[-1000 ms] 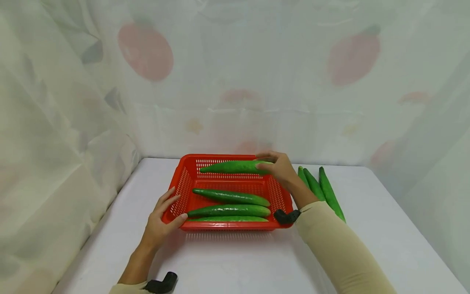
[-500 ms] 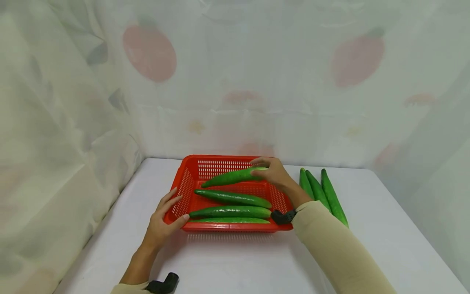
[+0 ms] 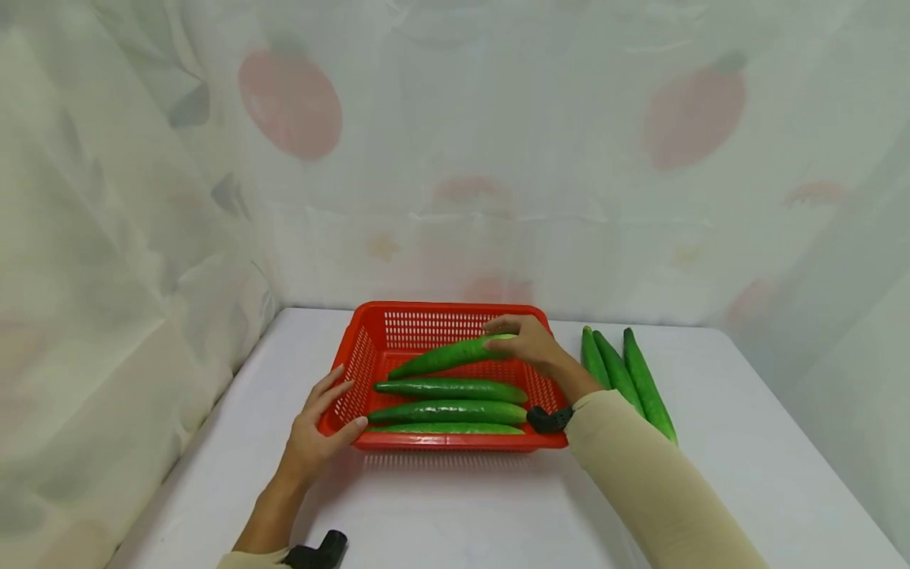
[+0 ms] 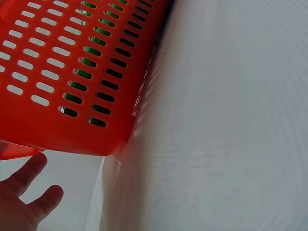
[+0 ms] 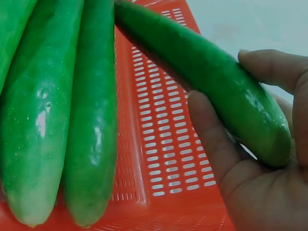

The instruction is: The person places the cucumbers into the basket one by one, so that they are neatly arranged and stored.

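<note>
A red plastic basket (image 3: 448,307) with slotted walls stands on the table. My right hand (image 3: 529,344) grips a green cucumber (image 3: 437,360) by its right end, thumb on one side and fingers on the other. This cucumber slants down leftward inside the basket, its left tip close behind the cucumbers (image 3: 451,389) lying side by side toward the front. My left hand (image 3: 309,442) rests at the basket's front left corner, thumb by the rim and fingers extended along the left side. In the left wrist view, two fingertips (image 4: 50,198) show beside the basket's wall (image 4: 53,125).
Several more cucumbers (image 3: 645,383) lie on the white table (image 3: 455,521) right of the basket, partly hidden by the right sleeve (image 3: 640,466). A pale printed curtain (image 3: 455,142) hangs behind and along the sides.
My right hand has lowered its cucumber from the back rim's level into the basket. The rearmost lying cucumber's left end has swung toward the front. My left hand has stayed at the corner.
</note>
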### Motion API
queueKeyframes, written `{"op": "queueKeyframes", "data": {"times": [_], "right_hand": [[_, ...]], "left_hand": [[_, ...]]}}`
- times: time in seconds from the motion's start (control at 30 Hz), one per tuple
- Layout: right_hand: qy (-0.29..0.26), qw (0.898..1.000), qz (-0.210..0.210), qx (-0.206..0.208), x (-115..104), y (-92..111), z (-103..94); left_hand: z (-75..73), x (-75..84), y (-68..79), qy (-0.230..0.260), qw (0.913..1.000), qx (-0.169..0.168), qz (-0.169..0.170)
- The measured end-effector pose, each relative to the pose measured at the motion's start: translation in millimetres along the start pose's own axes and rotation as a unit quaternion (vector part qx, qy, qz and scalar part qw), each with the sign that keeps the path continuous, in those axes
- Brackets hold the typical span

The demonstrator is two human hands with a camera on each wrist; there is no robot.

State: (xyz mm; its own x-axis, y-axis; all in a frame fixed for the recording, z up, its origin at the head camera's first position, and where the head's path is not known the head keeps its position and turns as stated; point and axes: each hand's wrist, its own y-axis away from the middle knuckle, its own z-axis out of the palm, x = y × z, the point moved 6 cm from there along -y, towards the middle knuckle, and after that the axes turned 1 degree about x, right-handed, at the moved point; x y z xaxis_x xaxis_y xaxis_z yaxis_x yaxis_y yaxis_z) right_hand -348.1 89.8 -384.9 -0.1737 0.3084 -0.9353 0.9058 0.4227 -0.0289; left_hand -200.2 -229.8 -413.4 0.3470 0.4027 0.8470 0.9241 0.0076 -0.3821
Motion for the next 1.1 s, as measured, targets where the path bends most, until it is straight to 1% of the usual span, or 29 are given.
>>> {"op": "queueKeyframes", "data": {"times": [0.13,0.2,0.3,0.37,0.4,0.53,0.6,0.63,0.77,0.93,1.1], "right_hand": [[-0.024,1.000,0.003,-0.017,3.9,1.8,1.9],[-0.012,1.000,0.000,-0.024,4.1,1.8,2.6],[-0.004,0.999,0.010,-0.037,4.5,2.6,4.2],[-0.009,0.999,0.019,-0.045,4.6,3.6,5.4],[-0.015,0.998,0.025,-0.050,1.2,6.0,6.7],[0.002,0.998,0.034,-0.050,5.0,5.3,8.9],[0.021,0.998,0.038,-0.048,6.2,4.6,10.1],[0.031,0.998,0.039,-0.044,10.4,2.4,10.0],[0.049,0.997,0.048,-0.041,10.1,2.9,11.3],[0.059,0.996,0.060,-0.039,10.7,3.7,11.6],[0.058,0.995,0.067,-0.041,9.4,4.2,10.7]], "left_hand": [[0.9,-0.8,0.5,0.000,1.0000,0.001,0.003],[0.7,-1.0,0.1,-0.001,1.0000,0.002,0.005],[0.8,-1.2,-0.5,-0.002,1.0000,0.001,0.005],[0.8,-1.6,-0.5,-0.003,1.0000,0.001,0.003],[0.8,-2.1,-0.3,-0.002,1.0000,0.001,0.002],[0.9,-3.3,0.5,-0.002,1.0000,0.000,-0.003],[0.8,-3.3,0.7,-0.002,1.0000,0.000,-0.005],[0.8,-3.0,0.8,-0.003,1.0000,0.000,-0.005],[1.0,-1.9,1.0,0.003,1.0000,-0.002,-0.004],[1.4,-0.9,1.3,0.007,1.0000,-0.004,-0.005],[1.6,4.4,1.4,-0.008,0.9999,-0.005,-0.012]]}}
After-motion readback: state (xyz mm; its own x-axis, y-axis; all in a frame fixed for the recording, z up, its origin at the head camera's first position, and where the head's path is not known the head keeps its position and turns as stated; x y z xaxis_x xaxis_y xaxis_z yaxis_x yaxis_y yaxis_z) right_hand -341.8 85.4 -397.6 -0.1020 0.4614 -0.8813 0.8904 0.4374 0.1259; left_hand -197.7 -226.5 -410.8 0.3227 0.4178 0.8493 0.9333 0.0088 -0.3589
